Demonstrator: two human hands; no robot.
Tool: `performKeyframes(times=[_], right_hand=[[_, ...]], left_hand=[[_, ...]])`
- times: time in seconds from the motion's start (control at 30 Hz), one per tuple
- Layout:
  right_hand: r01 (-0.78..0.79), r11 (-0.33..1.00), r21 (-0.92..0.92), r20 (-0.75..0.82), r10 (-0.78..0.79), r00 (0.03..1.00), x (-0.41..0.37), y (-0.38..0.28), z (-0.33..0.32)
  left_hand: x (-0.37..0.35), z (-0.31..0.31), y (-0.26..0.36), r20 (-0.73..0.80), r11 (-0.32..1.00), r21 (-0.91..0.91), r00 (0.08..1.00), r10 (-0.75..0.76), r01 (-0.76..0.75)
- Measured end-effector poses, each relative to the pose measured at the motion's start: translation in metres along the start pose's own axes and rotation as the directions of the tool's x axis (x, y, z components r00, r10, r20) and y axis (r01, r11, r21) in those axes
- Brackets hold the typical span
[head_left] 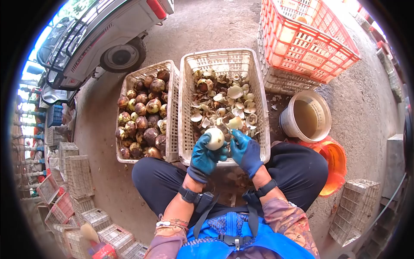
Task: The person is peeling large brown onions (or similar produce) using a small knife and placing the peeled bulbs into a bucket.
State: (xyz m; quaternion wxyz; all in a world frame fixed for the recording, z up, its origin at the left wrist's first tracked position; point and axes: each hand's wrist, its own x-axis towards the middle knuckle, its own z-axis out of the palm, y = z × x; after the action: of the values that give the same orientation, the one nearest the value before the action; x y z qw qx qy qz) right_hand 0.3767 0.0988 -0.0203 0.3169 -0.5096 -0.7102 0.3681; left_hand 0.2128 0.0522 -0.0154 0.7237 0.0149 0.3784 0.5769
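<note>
In a blue-green glove, my left hand (203, 156) is closed around a pale, peeled round fruit (214, 138) with a small brown spot. My right hand (245, 149), gloved too, is beside it with its fingers pressed together; what they hold, if anything, is too small to make out. Both hands are over the near end of a whitish plastic crate (261, 97) holding pale and brown peel pieces (235, 92). Left of it, another whitish crate (173, 112) contains several brown and yellow-green unpeeled round fruits (153, 106).
A bucket of cloudy liquid (307, 118) stands right of the peel crate, with an orange container (334, 166) behind my right knee. Red crates (308, 43) are stacked at the upper right. A vehicle (101, 39) is upper left; more crates (79, 177) line the lower left.
</note>
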Motion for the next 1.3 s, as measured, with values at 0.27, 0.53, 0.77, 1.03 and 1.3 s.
performKeyframes(times=[0.27, 0.53, 0.77, 1.03, 1.3], right_hand=[[0.364, 0.83, -0.423, 0.146, -0.334, 0.931, -0.005, 0.004, 0.007], [-0.069, 0.85, -0.522, 0.176, 0.187, 0.966, 0.005, 0.014, 0.002], [0.141, 0.977, -0.159, 0.128, -0.121, 0.984, 0.001, -0.003, 0.002], [-0.297, 0.94, -0.165, 0.116, 0.318, 0.941, 0.004, 0.024, 0.004], [-0.313, 0.945, 0.09, 0.228, 0.287, 0.93, 0.0, 0.027, -0.001]], left_hand=[[0.001, 0.007, -0.001, -0.164, 0.996, 0.035, 0.982, 0.09, -0.085], [-0.003, 0.013, 0.003, -0.17, 1.0, 0.021, 0.985, 0.01, -0.007], [0.004, 0.001, -0.002, -0.153, 0.995, 0.085, 0.986, 0.07, -0.058], [-0.004, 0.012, 0.0, 0.063, 0.988, 0.032, 0.987, 0.146, -0.148], [-0.005, 0.023, -0.001, 0.213, 0.98, -0.016, 0.957, 0.198, -0.199]])
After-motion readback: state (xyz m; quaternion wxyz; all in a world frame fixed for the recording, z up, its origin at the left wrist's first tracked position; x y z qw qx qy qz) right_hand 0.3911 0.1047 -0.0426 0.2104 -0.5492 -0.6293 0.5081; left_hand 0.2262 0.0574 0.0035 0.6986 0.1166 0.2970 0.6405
